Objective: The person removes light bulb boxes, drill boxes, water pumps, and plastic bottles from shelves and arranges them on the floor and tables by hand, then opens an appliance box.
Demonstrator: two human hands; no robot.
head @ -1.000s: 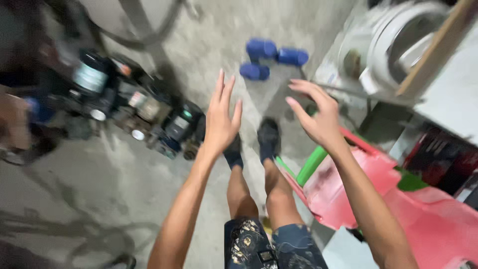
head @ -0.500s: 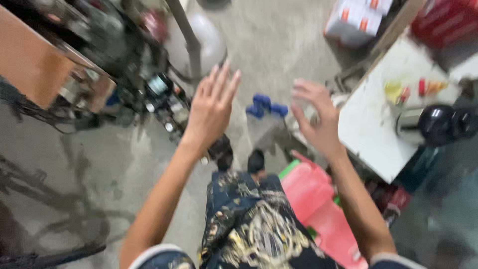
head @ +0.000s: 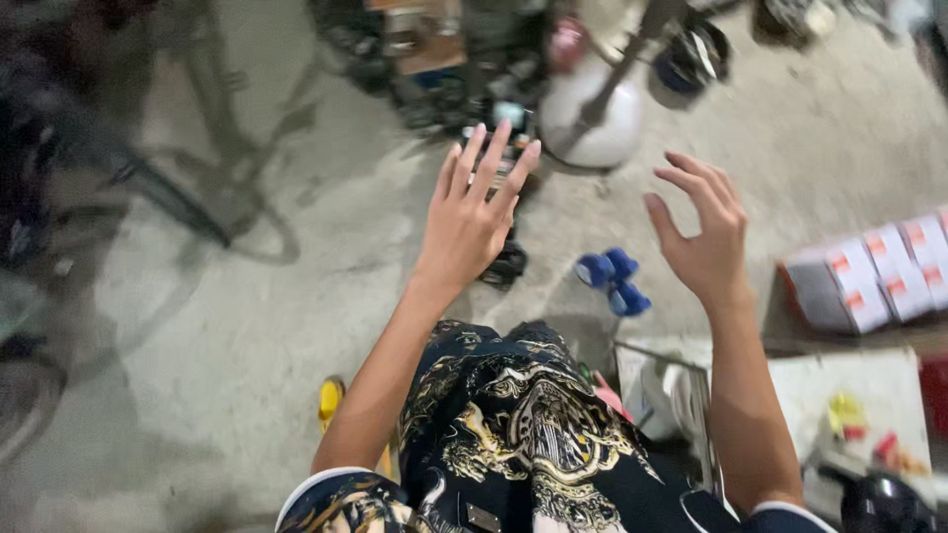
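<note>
Grey concrete floor spreads out beneath a person who has both arms stretched forward over it. The left hand is held up flat with its back to the camera, fingers straight and slightly spread, holding nothing and touching nothing. The right hand hangs in the air too, its fingers curled loosely like a half-open claw, thumb out to the side, and it has hold of nothing either.

Nearest to the hands, down on the floor between the two wrists, lies a small cluster of blue dumbbell-like things; they are blurred, so I cannot tell exactly what they are. Just left of them, under the left wrist, a dark shoe or sandal sits on the concrete. Beyond the left fingertips stands a white rounded base with a dark pole rising from it, and behind that a jumble of dark machine parts.

Off to the right, a stack of white boxes with red marks rests at the edge of the view, and below them a white tabletop carries small yellow and red bits. The person's dark shorts with a gold pattern fill the lower middle, with a yellow object beside the left elbow on the floor.
</note>
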